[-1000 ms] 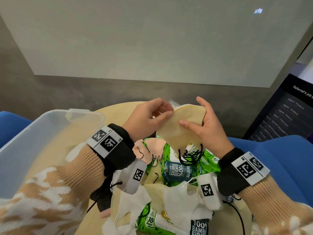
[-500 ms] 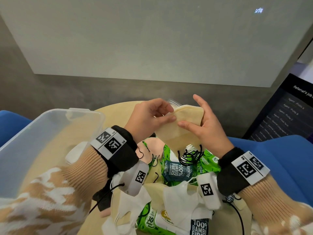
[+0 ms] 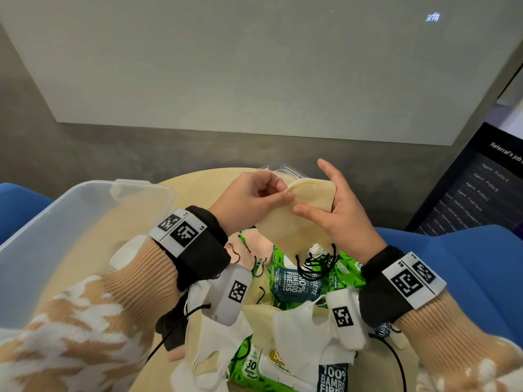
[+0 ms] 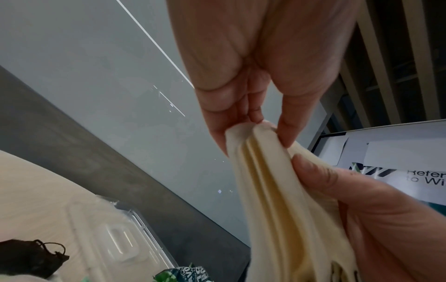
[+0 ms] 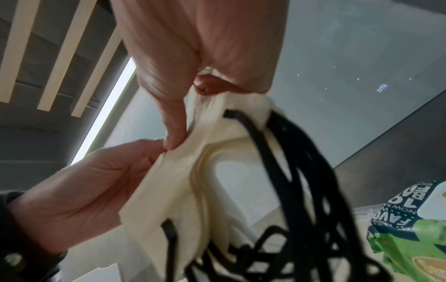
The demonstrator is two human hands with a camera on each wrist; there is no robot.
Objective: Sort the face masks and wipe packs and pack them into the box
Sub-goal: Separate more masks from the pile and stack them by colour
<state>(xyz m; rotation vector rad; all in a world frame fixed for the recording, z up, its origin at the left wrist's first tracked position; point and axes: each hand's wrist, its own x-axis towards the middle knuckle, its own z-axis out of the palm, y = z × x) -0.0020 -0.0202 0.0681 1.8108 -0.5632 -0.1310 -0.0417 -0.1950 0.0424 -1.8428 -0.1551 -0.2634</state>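
From the head view, both hands hold one stack of cream face masks [image 3: 294,222] up in the air above the heap on the round desk [image 3: 198,188]. The left hand [image 3: 249,199] pinches the stack's upper corner between thumb and fingertips; the right hand [image 3: 339,210] clamps the other side, thumb across the front and fingers behind. The clear box [image 3: 85,222] stands well to the left, and green wipe packs [image 3: 305,278] lie in the heap under loose white masks [image 3: 297,329]. The black ear loops [image 3: 317,263] hang down just over the nearest pack, so I judge they could snag on the heap when the stack travels to the box.

In the left wrist view, the stack [image 4: 277,190] shows several separate layers fanning apart below the pinch. The grip catches only the top edge, so an inner mask could slide out if either hand lets go.

In the right wrist view, the loops [image 5: 289,190] dangle in a thick tangle beside a wipe pack [image 5: 410,229]. Pulling one mask free here would likely drag its neighbours along.
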